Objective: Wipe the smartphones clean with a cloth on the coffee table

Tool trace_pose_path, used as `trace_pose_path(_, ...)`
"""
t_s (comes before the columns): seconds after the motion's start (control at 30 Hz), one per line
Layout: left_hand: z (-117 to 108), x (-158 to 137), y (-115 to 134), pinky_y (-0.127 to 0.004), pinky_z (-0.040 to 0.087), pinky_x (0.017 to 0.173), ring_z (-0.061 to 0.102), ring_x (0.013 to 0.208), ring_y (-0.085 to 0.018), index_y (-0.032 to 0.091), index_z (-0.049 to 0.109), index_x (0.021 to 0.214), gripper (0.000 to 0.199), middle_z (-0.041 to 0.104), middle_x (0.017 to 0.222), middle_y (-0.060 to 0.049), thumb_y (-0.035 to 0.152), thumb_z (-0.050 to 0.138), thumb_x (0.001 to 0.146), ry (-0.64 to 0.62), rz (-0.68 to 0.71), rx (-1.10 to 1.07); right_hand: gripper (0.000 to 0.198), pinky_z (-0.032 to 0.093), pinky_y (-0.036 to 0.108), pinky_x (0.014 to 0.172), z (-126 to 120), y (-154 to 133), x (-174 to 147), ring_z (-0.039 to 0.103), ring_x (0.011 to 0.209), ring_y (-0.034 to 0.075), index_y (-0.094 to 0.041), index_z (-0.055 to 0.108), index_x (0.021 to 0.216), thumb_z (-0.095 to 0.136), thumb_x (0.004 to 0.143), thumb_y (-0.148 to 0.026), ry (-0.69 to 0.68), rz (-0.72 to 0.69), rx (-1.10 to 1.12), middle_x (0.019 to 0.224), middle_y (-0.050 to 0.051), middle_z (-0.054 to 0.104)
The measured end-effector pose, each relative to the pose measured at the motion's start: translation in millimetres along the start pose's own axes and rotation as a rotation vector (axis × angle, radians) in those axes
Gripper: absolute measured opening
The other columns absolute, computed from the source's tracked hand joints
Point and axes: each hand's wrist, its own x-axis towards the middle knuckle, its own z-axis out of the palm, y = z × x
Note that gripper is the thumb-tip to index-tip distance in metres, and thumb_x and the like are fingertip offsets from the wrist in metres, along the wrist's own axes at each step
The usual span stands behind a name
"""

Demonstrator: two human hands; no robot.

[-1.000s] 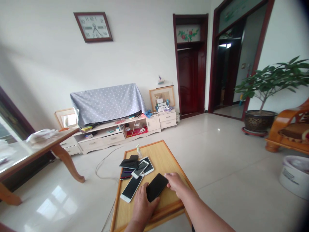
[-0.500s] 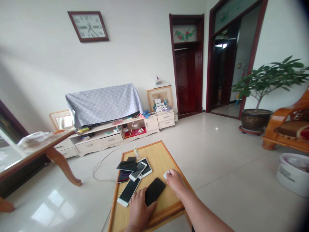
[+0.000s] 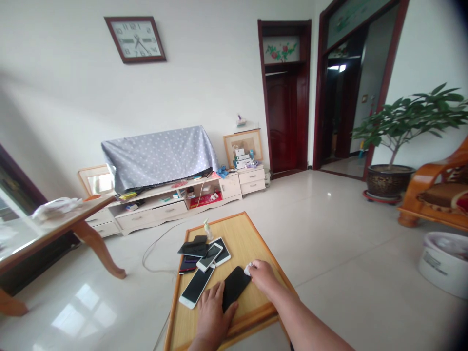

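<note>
A black smartphone (image 3: 236,286) lies face up on the small wooden table (image 3: 237,229). My left hand (image 3: 214,312) steadies its near end, fingers along the left edge and thumb at the lower right. Pinched in my right hand (image 3: 265,277) is a small white wad, seemingly tissue or cloth (image 3: 247,269), at the phone's upper right corner. Left of it lies a white-framed phone (image 3: 197,288) with a dark screen. A smaller white phone (image 3: 210,257) rests partly on a white tablet-like device (image 3: 222,252), beside a stack of dark devices (image 3: 193,249).
A small pump bottle (image 3: 208,230) stands at the table's far left. Beyond are a low white cabinet (image 3: 146,219) and a cloth-covered shape (image 3: 161,158). A cable (image 3: 146,258) runs over the floor. At right are a white bucket (image 3: 444,265), a potted plant (image 3: 389,180) and a wooden chair (image 3: 424,185).
My right hand has moved left with the white wad, from beside the black smartphone to its upper right corner. My left hand stays on the phone.
</note>
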Motion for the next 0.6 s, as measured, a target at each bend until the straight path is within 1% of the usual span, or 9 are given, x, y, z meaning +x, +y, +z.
trace_pose_path(0.13,-0.5,-2.9,1.7,-0.048,0.031,0.113,0.045,0.136,-0.034,0.023,0.053,0.144,0.065,0.054,0.149,-0.011,0.052,0.055,0.085,0.015,-0.006,0.009,0.022,0.03,0.026,0.057,6.0,4.1,-0.5,0.055,0.067,0.017,-0.02,0.057,0.06,0.059,0.08,-0.029,-0.004,-0.035,-0.041,0.065,0.002,0.063)
trace_pose_path(0.2,-1.1,-4.4,3.2,-0.048,0.03,0.114,0.044,0.137,-0.034,0.023,0.053,0.144,0.065,0.053,0.149,-0.011,0.052,0.055,0.086,0.016,-0.005,0.008,0.014,0.031,0.025,0.058,9.2,7.6,0.0,0.057,0.068,0.017,-0.019,0.062,0.065,0.06,0.079,-0.025,-0.009,-0.044,-0.058,0.07,0.002,0.067)
trace_pose_path(0.27,-0.7,-6.2,3.9,-0.049,0.029,0.114,0.043,0.137,-0.034,0.025,0.052,0.144,0.065,0.052,0.151,-0.01,0.054,0.054,0.086,0.01,-0.006,0.005,0.007,0.033,0.024,0.06,12.1,11.9,0.7,0.058,0.07,0.016,-0.019,0.066,0.073,0.061,0.076,-0.023,-0.016,-0.046,-0.075,0.075,0.002,0.069)
trace_pose_path(0.33,0.5,-8.2,2.5,-0.05,0.026,0.115,0.038,0.141,-0.035,0.026,0.047,0.148,0.076,0.048,0.154,-0.011,0.059,0.06,0.081,0.012,-0.018,0.003,0.008,0.034,0.024,0.06,14.5,16.4,1.1,0.059,0.069,0.016,-0.019,0.068,0.078,0.062,0.075,-0.022,-0.033,-0.046,-0.091,0.077,0.002,0.071)
trace_pose_path(0.37,1.1,-9.5,0.6,-0.051,0.025,0.116,0.036,0.143,-0.036,0.025,0.044,0.15,0.082,0.045,0.156,-0.011,0.062,0.062,0.079,0.02,-0.023,0.0,0.009,0.035,0.024,0.06,15.6,18.3,1.1,0.059,0.069,0.015,-0.019,0.07,0.078,0.063,0.074,-0.022,-0.045,-0.047,-0.098,0.077,0.002,0.071)
trace_pose_path(0.43,1.0,-12.5,-5.7,-0.051,0.023,0.117,0.035,0.144,-0.035,0.023,0.042,0.151,0.085,0.044,0.156,-0.012,0.062,0.063,0.078,0.036,-0.029,-0.009,0.011,0.035,0.023,0.06,17.5,21.0,0.7,0.059,0.068,0.015,-0.019,0.071,0.078,0.062,0.075,-0.023,-0.064,-0.053,-0.108,0.075,0.001,0.072)
trace_pose_path(0.53,-2.8,-18.2,-20.2,-0.049,0.023,0.117,0.036,0.143,-0.033,0.021,0.04,0.15,0.085,0.05,0.151,-0.012,0.059,0.064,0.078,0.061,-0.042,-0.013,0.014,0.036,0.023,0.06,21.2,21.5,-0.1,0.061,0.069,0.015,-0.02,0.073,0.078,0.059,0.078,-0.024,-0.07,-0.067,-0.129,0.077,0.0,0.073)
trace_pose_path(0.6,-6.4,-22.0,-30.6,-0.047,0.023,0.117,0.038,0.142,-0.033,0.02,0.039,0.149,0.087,0.053,0.147,-0.013,0.059,0.065,0.076,0.073,-0.049,-0.009,0.014,0.038,0.023,0.062,25.1,19.6,-0.5,0.062,0.071,0.015,-0.02,0.073,0.081,0.059,0.078,-0.021,-0.058,-0.081,-0.155,0.079,0.0,0.073)
